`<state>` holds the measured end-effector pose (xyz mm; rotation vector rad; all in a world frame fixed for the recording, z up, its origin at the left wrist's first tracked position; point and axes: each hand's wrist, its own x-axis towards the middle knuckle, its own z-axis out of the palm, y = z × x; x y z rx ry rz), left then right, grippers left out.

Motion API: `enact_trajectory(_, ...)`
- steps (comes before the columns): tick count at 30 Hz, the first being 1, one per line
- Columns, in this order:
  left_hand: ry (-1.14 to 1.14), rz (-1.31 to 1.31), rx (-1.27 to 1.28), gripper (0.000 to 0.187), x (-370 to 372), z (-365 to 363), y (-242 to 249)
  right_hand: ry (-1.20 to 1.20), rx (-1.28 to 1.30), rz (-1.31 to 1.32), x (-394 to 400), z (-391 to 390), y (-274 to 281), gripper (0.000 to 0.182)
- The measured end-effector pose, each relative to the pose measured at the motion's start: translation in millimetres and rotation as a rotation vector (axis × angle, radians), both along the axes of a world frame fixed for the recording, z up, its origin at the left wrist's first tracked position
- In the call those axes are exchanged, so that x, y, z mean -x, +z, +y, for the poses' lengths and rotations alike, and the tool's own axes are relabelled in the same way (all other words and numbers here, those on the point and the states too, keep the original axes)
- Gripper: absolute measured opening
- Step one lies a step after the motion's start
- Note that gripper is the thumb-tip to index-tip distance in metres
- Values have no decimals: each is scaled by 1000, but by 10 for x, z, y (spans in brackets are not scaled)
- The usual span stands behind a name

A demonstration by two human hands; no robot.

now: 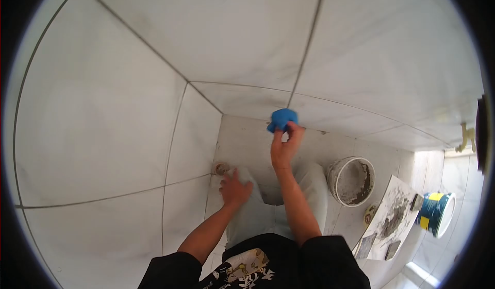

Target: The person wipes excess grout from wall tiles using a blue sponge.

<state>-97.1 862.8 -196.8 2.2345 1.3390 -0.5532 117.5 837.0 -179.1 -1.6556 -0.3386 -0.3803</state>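
My right hand (286,145) is closed on a bunched blue cloth (283,119); its exact make is hard to tell from here. The cloth is at the low front wall, just below a vertical grout line (304,57) between large pale marbled tiles (247,26). On my left knee (242,178) rests my left hand (236,190), fingers spread and holding nothing. Close to its fingertips, by the left wall, is a small round brownish object (221,168), partly hidden.
Right of my knees stands a white bucket (352,181) with grey residue inside. Beyond it lie a mortar-smeared board (394,217) and a blue-and-yellow bucket (436,214). A tap (466,138) juts from the right wall. Tiled walls (98,119) close in on the left.
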Motion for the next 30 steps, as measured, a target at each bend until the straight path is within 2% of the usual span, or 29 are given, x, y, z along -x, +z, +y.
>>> enact_trajectory(1,-23,11,14,88,89,-31,-17,-105,-231,57,109,41,-8,31)
enact_trajectory(4,-8,14,-5,87,87,-31,-25,-162,-199,-28,-37,543,192,41)
enact_trajectory(7,-10,39,-4,87,69,-6,2,-143,-91,-46,141,1004,193,39)
enact_trajectory(11,-96,74,-37,88,166,1,-109,90,-162,31,477,1646,456,30)
enact_trajectory(13,-131,107,-47,88,158,-23,-93,326,-31,-49,524,1804,470,28)
enact_trajectory(14,-142,111,-37,88,165,-63,-68,316,-22,-43,515,1782,506,28)
enact_trajectory(16,-34,73,-32,87,57,-31,1,382,100,-200,378,1770,653,27)
enact_trajectory(19,-31,53,-50,86,64,-36,41,259,226,-285,156,1237,562,28)
enact_trajectory(22,1,89,-14,85,50,-37,28,86,291,-91,-192,176,407,28)
enact_trajectory(24,-16,53,-4,85,67,-26,-25,-251,271,-77,-431,-630,192,27)
enact_trajectory(26,-32,28,4,85,88,-53,-45,-350,22,171,-533,-1460,165,30)
enact_trajectory(28,-10,60,1,86,54,-56,34,-405,-474,222,-796,-2155,112,34)
enact_trajectory(30,-18,62,22,86,40,-64,59,-521,-767,354,-954,-2432,619,36)
